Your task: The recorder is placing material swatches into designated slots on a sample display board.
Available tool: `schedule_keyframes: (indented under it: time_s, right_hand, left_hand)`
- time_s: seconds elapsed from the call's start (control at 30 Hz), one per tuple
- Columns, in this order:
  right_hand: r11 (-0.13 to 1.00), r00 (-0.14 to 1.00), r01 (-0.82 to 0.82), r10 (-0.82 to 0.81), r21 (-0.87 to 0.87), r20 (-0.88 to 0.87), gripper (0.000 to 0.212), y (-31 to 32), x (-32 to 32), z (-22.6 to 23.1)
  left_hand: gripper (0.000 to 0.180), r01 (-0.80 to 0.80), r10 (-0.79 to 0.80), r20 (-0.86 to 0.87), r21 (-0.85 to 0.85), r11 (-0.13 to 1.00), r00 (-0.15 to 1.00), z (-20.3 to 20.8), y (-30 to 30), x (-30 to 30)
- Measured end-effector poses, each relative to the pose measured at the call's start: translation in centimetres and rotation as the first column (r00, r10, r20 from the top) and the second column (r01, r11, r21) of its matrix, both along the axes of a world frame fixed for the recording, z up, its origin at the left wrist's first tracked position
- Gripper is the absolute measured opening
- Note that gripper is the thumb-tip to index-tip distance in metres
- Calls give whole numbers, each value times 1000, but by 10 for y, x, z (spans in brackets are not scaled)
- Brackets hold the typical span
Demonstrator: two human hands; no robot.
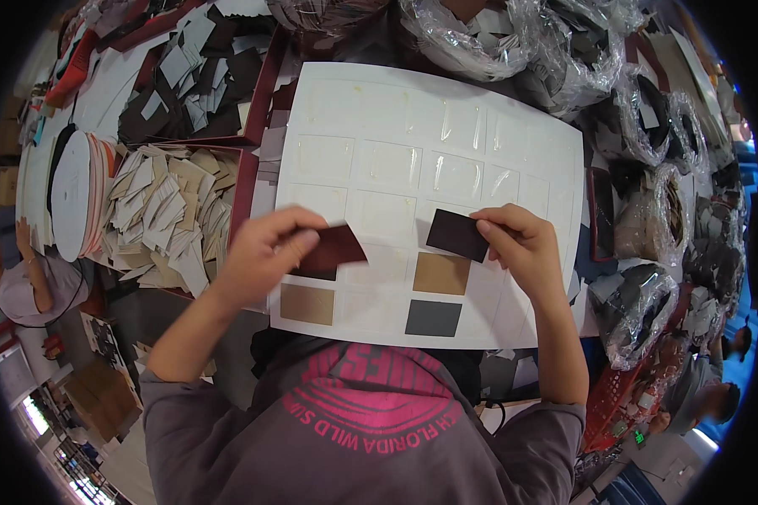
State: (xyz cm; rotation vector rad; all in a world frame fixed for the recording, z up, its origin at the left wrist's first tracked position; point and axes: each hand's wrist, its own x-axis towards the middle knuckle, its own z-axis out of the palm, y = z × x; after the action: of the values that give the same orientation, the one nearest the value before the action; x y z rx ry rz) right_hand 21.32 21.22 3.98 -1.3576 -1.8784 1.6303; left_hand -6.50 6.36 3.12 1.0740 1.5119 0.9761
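A white board (387, 286) marked with rows of faint rectangles and shiny, glue-like streaks lies in front of me. My left hand (265, 257) pinches a dark reddish-brown swatch (338, 251) above its left side. Partly hidden beneath that piece is a black swatch (318, 272). Between the thumb and fingers of my right hand (522, 248) is a black swatch (455, 233), slightly tilted over the board. Below it lie a tan swatch (441, 274) and a dark grey swatch (434, 319). Another tan swatch (306, 304) sits at the board's lower left.
Left of the board, a dark red box (242, 194) holds many beige pieces (164, 210); dark and grey pieces (198, 76) fill another behind. A large white spool (76, 194) stands farther left. Clear plastic bags (472, 42) of swatches crowd the back and right. Other people (38, 282) are at both sides.
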Motion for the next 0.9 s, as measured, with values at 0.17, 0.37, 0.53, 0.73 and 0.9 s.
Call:
schedule_keyframes:
  time_s: [0.17, 0.37, 0.53, 0.73, 0.9]
  right_hand:
    - [999, 1000, -11, 10, 47, 24, 11, 2, -3, -18]
    - [999, 998, 26, -27, 22, 56, 12, 2, -9, -20]
    - [999, 996, 50, -51, 11, 70, 12, 1, -12, -20]
    - [998, 997, 36, -39, 43, 72, 12, 3, -13, -25]
    - [985, 989, -12, -14, 170, 147, 15, 1, -16, -28]
  left_hand:
    - [8, 317, -295, -153, 146, 937, 943, 5, -11, 25]
    - [9, 469, -369, -366, 237, 851, 854, 0, -4, 39]
    - [9, 525, -311, -516, 343, 779, 798, -11, 8, 54]
    - [8, 602, -307, -622, 341, 722, 720, -20, 28, 66]
    - [14, 647, -300, -746, 222, 729, 594, -22, 36, 70]
